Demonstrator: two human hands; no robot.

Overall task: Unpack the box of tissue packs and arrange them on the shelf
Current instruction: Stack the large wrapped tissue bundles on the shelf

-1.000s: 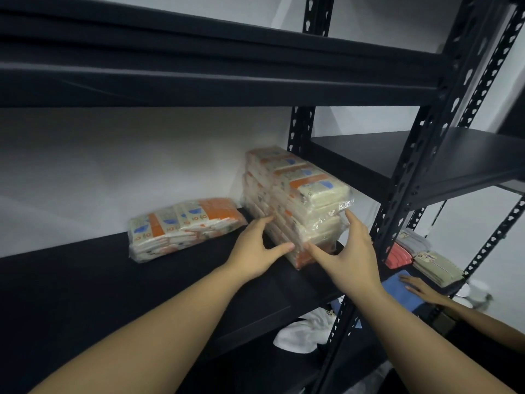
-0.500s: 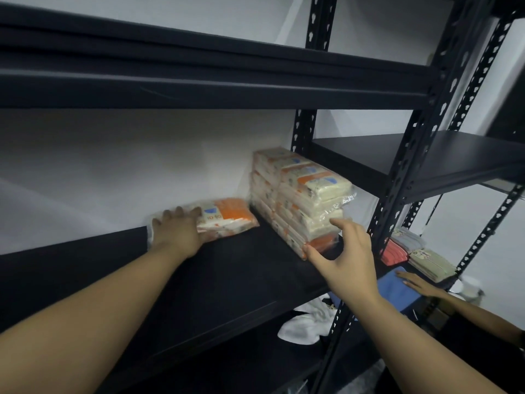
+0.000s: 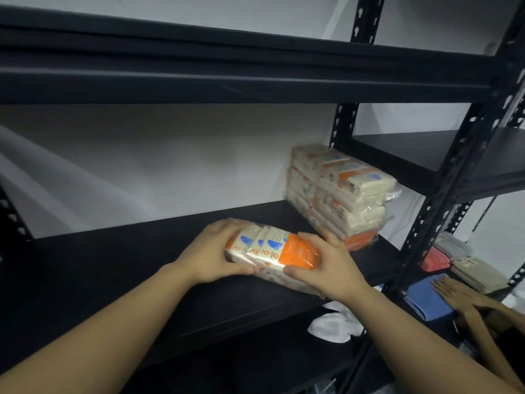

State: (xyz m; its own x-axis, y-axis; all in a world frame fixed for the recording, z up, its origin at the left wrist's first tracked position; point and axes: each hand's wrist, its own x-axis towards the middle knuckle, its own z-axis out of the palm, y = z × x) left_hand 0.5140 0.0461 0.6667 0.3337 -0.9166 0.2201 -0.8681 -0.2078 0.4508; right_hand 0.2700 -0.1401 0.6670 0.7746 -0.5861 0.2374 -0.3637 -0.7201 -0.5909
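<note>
Both hands moved onto tissue pack [image 3: 274, 253] | left hand [image 3: 211, 255], right hand [image 3: 331, 265] fingers gripping its ends | label unreadable

One loose tissue bundle [image 3: 274, 253] before the shelf [image 3: 113, 268], gripped by two hands. One stack [image 3: 339, 194] on it, layers uncountable. Right of it, another person's hand [image 3: 454, 294].

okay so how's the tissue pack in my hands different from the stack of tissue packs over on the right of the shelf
The held tissue pack is a single bundle; the stack is several bundles piled up. The held pack is gripped at its ends by the left hand and right hand, near the front of the shelf; no hand touches the stack, which stands by the right upright near the wall. Both share clear wrap and cream, orange and blue packaging.
</note>
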